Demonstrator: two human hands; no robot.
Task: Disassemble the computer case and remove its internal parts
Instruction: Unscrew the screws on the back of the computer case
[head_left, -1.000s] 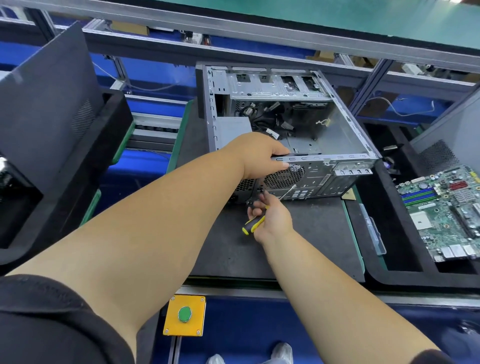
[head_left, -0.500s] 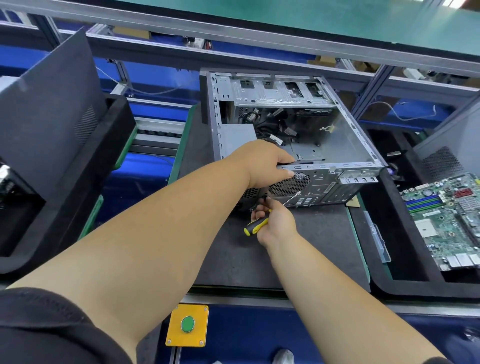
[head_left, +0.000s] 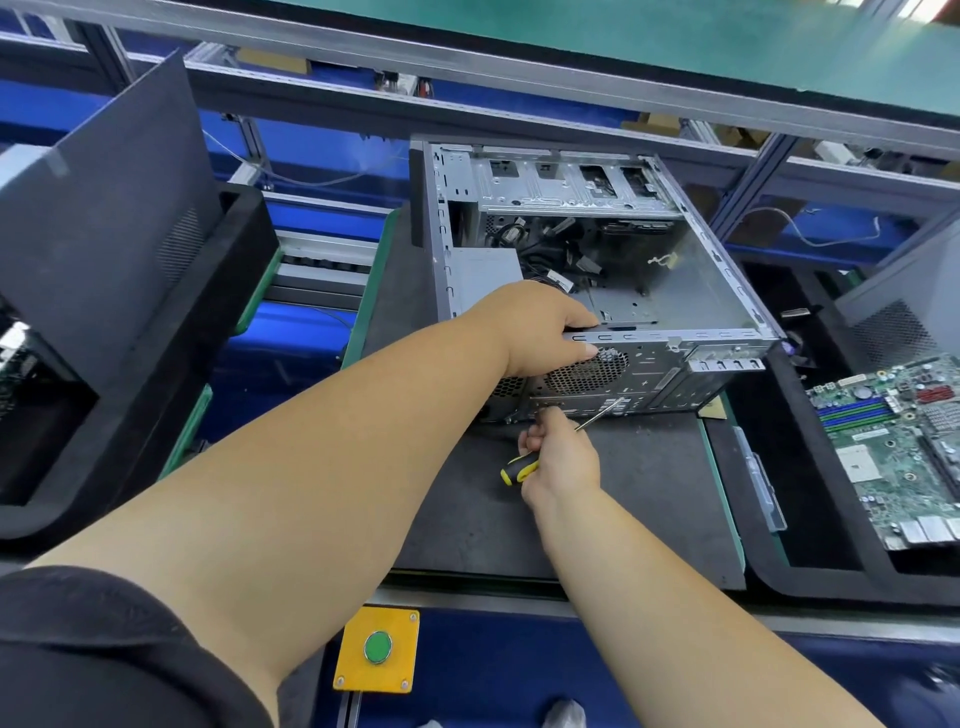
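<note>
An open grey computer case (head_left: 691, 291) lies on its side on a dark mat (head_left: 623, 499), its rear panel facing me. Loose black cables (head_left: 550, 249) and a drive cage sit inside. My left hand (head_left: 540, 327) grips the near top edge of the rear panel, thumb over the fan grille. Below it, my right hand (head_left: 558, 457) holds a black-and-yellow screwdriver (head_left: 517, 470), its shaft pointing up-right with the tip against the lower rear panel.
A green motherboard (head_left: 898, 447) lies in a black tray at the right. A black side panel (head_left: 104, 208) leans in a tray at the left. A yellow box with a green button (head_left: 377, 647) sits at the bench's front edge. Metal rails cross behind the case.
My view has shifted slightly; both hands keep their places on the case's rear panel, and the right hand with the screwdriver has barely moved.
</note>
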